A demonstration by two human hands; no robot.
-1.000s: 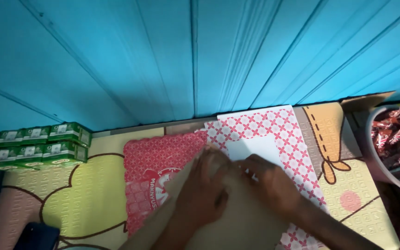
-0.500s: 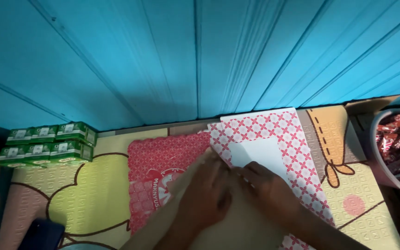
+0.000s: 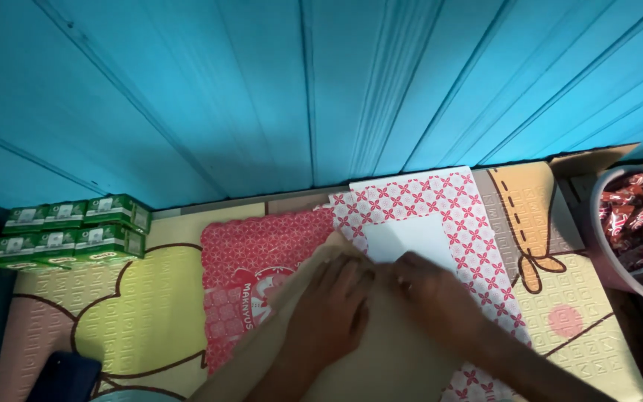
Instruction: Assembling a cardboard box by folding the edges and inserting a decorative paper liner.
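My left hand point(image 3: 330, 311) lies flat, fingers spread, on a tan sheet of cardboard point(image 3: 381, 357) in the lower middle. Beside it, my right hand point(image 3: 429, 292) presses palm down on the same cardboard near its upper edge, fingertips almost meeting the left hand's. Under the cardboard lie a white paper with a red flower pattern and a plain white centre point(image 3: 418, 212) and a red patterned sheet point(image 3: 254, 249). Neither hand grips anything.
A cartoon-print foam mat point(image 3: 106, 320) covers the floor below a blue plank wall point(image 3: 299, 82). Green carton packs point(image 3: 68, 231) are stacked at left. A bowl of red-wrapped sweets point(image 3: 638, 216) sits at right beside a cardboard box flap point(image 3: 589, 158). A dark object point(image 3: 65, 376) lies bottom left.
Both hands have stayed pressed on the cardboard, shifting only slightly; the view has drifted a little, and the right hand has slid a bit toward the left hand.
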